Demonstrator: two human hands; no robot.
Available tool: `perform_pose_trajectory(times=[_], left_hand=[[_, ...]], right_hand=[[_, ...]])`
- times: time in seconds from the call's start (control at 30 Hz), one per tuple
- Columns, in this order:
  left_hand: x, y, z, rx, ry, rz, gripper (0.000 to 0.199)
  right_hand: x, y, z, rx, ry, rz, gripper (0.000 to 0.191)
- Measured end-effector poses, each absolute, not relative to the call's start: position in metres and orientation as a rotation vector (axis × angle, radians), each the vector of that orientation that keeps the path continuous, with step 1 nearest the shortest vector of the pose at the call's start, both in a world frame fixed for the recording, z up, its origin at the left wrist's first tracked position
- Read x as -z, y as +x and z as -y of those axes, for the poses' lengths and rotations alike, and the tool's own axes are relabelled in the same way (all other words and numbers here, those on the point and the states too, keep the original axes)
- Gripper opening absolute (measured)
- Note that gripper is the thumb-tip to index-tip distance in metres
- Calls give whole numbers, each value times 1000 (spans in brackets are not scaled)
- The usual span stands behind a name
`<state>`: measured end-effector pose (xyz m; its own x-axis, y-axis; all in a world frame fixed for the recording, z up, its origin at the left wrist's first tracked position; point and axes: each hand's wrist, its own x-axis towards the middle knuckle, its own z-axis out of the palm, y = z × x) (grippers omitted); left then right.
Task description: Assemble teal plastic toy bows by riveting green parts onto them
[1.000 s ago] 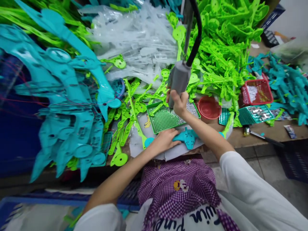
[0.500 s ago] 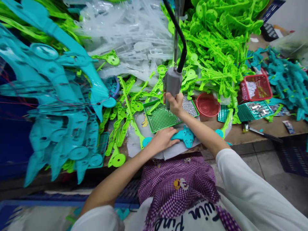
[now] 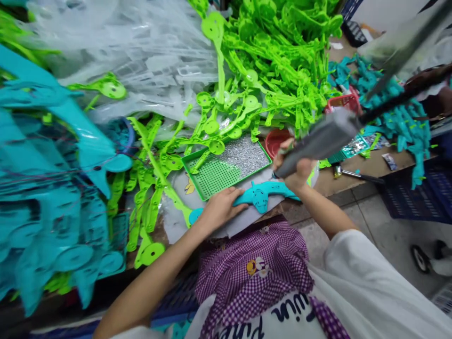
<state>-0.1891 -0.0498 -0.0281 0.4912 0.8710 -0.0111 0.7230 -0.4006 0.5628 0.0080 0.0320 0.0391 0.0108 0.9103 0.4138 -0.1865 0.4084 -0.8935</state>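
Note:
My right hand point(image 3: 299, 175) is closed around a grey electric screwdriver point(image 3: 319, 141), which leans with its tip down and left and its dark cable running up to the right. The tip is close above a long turquoise plastic part point(image 3: 259, 197) with a rounded body in the middle; whether it touches cannot be made out. My left hand point(image 3: 221, 206) grips the left arm of that part between thumb and fingers, on a grey cloth point(image 3: 240, 226). Just behind lies a green perforated tray point(image 3: 212, 178) with many small silvery screws point(image 3: 249, 155) in its right half.
Piles of lime-green parts point(image 3: 282, 70) and whitish translucent parts point(image 3: 141, 56) cover the back. Large turquoise pieces point(image 3: 52, 197) stack up at left. A red bowl point(image 3: 275, 140) stands partly behind my right hand. A hammer point(image 3: 360, 175) lies near the right front edge.
My right hand has brought the screwdriver from over the tray to the right and tilted it over the turquoise part. My left hand keeps its grip. The view has shifted right.

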Motion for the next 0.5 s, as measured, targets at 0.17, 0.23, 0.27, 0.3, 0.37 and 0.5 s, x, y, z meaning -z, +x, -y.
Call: perform_pose_trajectory(times=[0.17, 0.23, 0.27, 0.3, 0.37, 0.5], left_hand=[[29, -190, 49, -376, 2257, -1334, 37], [29, -190, 50, -380, 2257, -1342, 38], [28, -190, 50, -380, 2257, -1346, 39], [28, -190, 50, -377, 2258, -1349, 39], [27, -189, 50, -369, 2258, -1356, 39], [27, -188, 50, -359, 2247, -1367, 39]], right_hand=[[-17, 43, -5, -1072, -815, 1288, 77], [-10, 41, -7, -1093, -829, 1291, 81], [-8, 39, -9, -1099, -823, 1287, 81], [-6, 38, -10, -1102, -809, 1283, 80], [-2, 36, -11, -1097, -778, 1283, 74], [2, 39, -10, -1082, -794, 1333, 63]])
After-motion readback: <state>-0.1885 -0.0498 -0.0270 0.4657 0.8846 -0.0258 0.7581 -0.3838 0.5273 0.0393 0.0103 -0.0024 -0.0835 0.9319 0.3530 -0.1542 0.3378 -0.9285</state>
